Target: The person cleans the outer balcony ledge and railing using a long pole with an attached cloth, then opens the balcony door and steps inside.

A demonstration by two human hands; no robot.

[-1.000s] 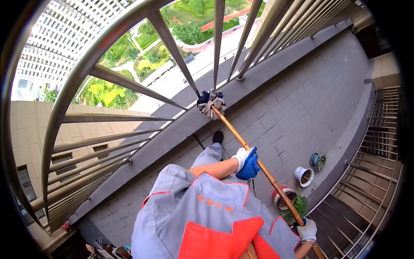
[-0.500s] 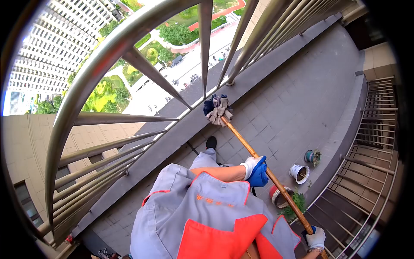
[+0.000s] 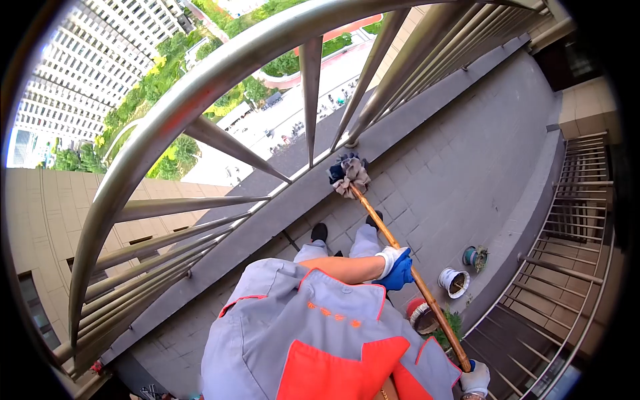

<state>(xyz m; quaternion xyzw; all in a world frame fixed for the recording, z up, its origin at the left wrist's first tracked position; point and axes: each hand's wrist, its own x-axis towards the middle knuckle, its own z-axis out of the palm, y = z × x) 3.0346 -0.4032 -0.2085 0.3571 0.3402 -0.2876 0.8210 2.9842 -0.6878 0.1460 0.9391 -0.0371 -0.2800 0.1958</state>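
A: Head view, and here's the left hand [image 3: 396, 265] in its white-and-blue glove, fingers closed around a long, glossy brown wooden pole [image 3: 430, 298] at mid-length!

B: And down at lower right, the right hand [image 3: 475, 378], also gloved in white and blue, gripping that pole near its lower-right end.

A: Where's the business end?

B: Upper left of the hands: a bunched mop head of grey and navy cloth strips [image 3: 349, 175], at the inner edge of the long grey ledge [image 3: 408, 124]. Whether it's touching, I can't tell!

A: Curved metal railing [image 3: 189, 93] just beyond, and two dark shoes [image 3: 319, 232] on the grey tiled floor [image 3: 460, 173].

B: Pots on the right, too! A round teal pot with a small plant [image 3: 472, 257], a white pot [image 3: 454, 283] beside it, and a red-and-white pot [image 3: 420, 313] partly behind the pole, green leaves [image 3: 452, 325] next to it.
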